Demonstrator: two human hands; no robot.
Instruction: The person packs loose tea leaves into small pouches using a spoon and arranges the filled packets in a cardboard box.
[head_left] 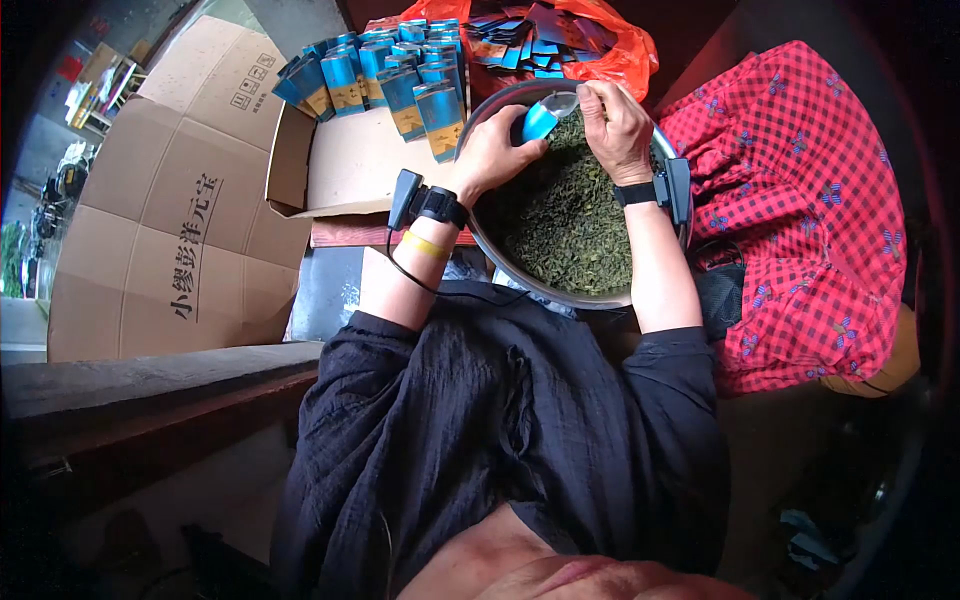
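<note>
Sitting right of a cardboard panel [130, 230], a shallow carton [345, 185] holds blue boxes [400, 85]; the left hand [497, 150] grips a blue packet [540, 122] above green leaves [560, 225] in a basin [590, 299]; the right hand [618, 135], fingers narrowed, is at its clear end, grip unclear; checked cloth [800, 200] lies rightmost.

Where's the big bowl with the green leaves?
The bowl is upper-middle in the head view, under the left hand and right hand, between the cardboard tray at left and the red checked cloth at right.
</note>
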